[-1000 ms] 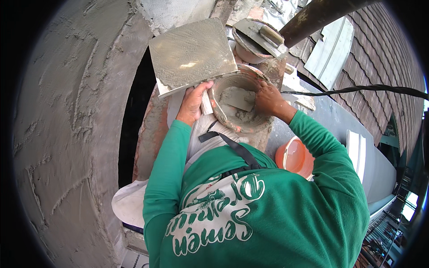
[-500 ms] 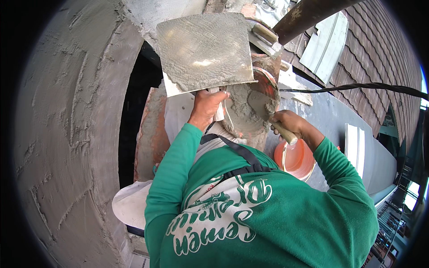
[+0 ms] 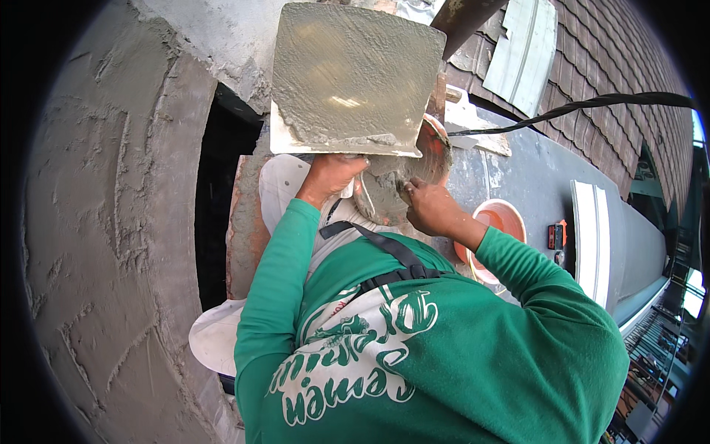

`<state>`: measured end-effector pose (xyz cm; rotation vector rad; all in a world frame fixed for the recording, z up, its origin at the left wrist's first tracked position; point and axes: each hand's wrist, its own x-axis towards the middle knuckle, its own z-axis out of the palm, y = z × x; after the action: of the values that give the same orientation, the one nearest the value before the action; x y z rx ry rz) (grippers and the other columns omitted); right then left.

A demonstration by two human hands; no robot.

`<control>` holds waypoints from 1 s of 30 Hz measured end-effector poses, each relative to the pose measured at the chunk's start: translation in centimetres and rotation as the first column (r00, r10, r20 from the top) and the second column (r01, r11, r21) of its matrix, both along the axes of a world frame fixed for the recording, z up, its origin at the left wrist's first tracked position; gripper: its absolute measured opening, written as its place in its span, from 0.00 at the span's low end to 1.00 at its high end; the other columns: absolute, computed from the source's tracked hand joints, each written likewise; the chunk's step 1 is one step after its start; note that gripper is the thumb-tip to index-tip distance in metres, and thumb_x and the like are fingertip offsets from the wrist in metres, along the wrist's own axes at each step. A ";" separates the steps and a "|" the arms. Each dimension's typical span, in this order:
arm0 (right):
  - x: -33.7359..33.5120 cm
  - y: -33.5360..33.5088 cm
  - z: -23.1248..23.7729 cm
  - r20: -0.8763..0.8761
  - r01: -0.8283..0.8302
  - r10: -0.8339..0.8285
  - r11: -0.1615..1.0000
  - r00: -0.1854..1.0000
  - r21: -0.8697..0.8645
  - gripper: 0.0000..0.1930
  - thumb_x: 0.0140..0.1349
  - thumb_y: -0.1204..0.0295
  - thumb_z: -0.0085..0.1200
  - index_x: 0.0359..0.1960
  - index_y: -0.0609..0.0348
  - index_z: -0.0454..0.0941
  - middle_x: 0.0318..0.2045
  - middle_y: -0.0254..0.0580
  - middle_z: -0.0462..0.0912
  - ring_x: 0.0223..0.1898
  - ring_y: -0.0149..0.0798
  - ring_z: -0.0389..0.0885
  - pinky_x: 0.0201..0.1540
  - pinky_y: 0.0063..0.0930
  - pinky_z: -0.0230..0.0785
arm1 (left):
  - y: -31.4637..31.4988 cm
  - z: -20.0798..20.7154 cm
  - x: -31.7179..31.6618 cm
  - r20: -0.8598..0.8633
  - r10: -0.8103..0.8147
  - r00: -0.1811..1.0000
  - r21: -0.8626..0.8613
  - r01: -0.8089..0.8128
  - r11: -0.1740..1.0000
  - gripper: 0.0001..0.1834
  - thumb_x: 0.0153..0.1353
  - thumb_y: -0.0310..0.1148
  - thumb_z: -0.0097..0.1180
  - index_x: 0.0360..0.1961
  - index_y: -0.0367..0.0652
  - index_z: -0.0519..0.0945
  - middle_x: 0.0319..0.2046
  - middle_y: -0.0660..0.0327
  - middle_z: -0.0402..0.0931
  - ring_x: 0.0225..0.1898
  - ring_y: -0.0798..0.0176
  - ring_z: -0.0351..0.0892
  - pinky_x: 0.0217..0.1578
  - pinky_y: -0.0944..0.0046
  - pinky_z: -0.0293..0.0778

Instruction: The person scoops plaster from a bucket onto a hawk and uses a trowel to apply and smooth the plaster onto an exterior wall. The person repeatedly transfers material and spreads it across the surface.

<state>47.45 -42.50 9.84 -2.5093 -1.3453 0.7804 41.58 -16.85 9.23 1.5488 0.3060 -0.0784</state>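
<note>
My left hand is closed round the handle under a square plasterer's hawk. Wet grey mortar coats most of the hawk's face, leaving a pale strip along its near edge. Just right of it, my right hand grips a trowel over a mortar bucket. Grey mortar lies in that bucket, partly hidden by the hawk. The trowel's blade is mostly out of sight behind my fingers and the mortar.
A freshly plastered wall rises on the left, beside a dark gap. An orange bucket stands by my right forearm. A black cable crosses toward the tiled roof. White panels lie at the right.
The hawk has risen in view and now covers more of the mortar bucket. My right hand has moved left with the trowel, in toward the bucket's middle.
</note>
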 end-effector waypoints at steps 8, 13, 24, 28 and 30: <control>2.4 -3.0 0.2 0.121 0.077 -0.072 0.996 0.990 -0.041 0.21 0.57 0.74 0.53 0.54 0.67 0.74 0.45 0.57 0.79 0.40 0.61 0.85 0.42 0.53 0.80 | -0.9 0.0 -0.4 -0.024 0.163 0.986 -0.211 -0.164 0.964 0.19 0.55 0.20 0.65 0.50 0.32 0.82 0.42 0.57 0.83 0.39 0.64 0.82 0.31 0.63 0.80; 1.8 -2.6 -0.7 0.139 0.045 -0.031 0.994 0.990 -0.098 0.18 0.61 0.72 0.51 0.51 0.68 0.76 0.47 0.61 0.80 0.42 0.62 0.86 0.45 0.53 0.80 | -0.8 -0.3 -0.9 0.130 0.117 0.985 0.031 -0.122 0.992 0.21 0.56 0.20 0.64 0.52 0.29 0.79 0.43 0.53 0.82 0.30 0.60 0.83 0.21 0.61 0.80; 5.3 -2.9 -1.1 0.184 0.114 -0.093 0.988 0.979 -0.107 0.19 0.67 0.62 0.49 0.46 0.71 0.76 0.31 0.64 0.85 0.36 0.65 0.85 0.43 0.59 0.77 | -4.2 -0.3 -2.4 0.083 0.014 0.996 0.181 -0.028 0.983 0.17 0.59 0.24 0.65 0.50 0.34 0.83 0.44 0.54 0.84 0.42 0.58 0.84 0.38 0.60 0.80; 6.4 -3.2 -1.8 -0.194 0.098 -0.162 0.948 0.968 -0.302 0.19 0.63 0.63 0.56 0.39 0.73 0.82 0.27 0.60 0.85 0.30 0.54 0.88 0.33 0.50 0.79 | -5.4 0.0 -2.3 0.334 -0.113 0.936 0.501 -0.074 0.862 0.16 0.57 0.30 0.68 0.47 0.41 0.87 0.44 0.55 0.86 0.46 0.53 0.84 0.52 0.57 0.76; 6.7 -4.1 -1.9 -0.353 0.138 -0.265 0.929 0.897 -0.345 0.18 0.62 0.64 0.59 0.40 0.72 0.82 0.23 0.56 0.84 0.23 0.49 0.86 0.26 0.45 0.77 | -5.5 -0.3 -2.4 0.211 -0.070 0.975 0.391 -0.019 0.920 0.16 0.57 0.30 0.68 0.48 0.40 0.86 0.43 0.55 0.86 0.47 0.54 0.84 0.51 0.58 0.76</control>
<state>54.19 -46.59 7.94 -2.4666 -0.8603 1.4517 39.13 -22.39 8.89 1.9414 0.1265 0.1448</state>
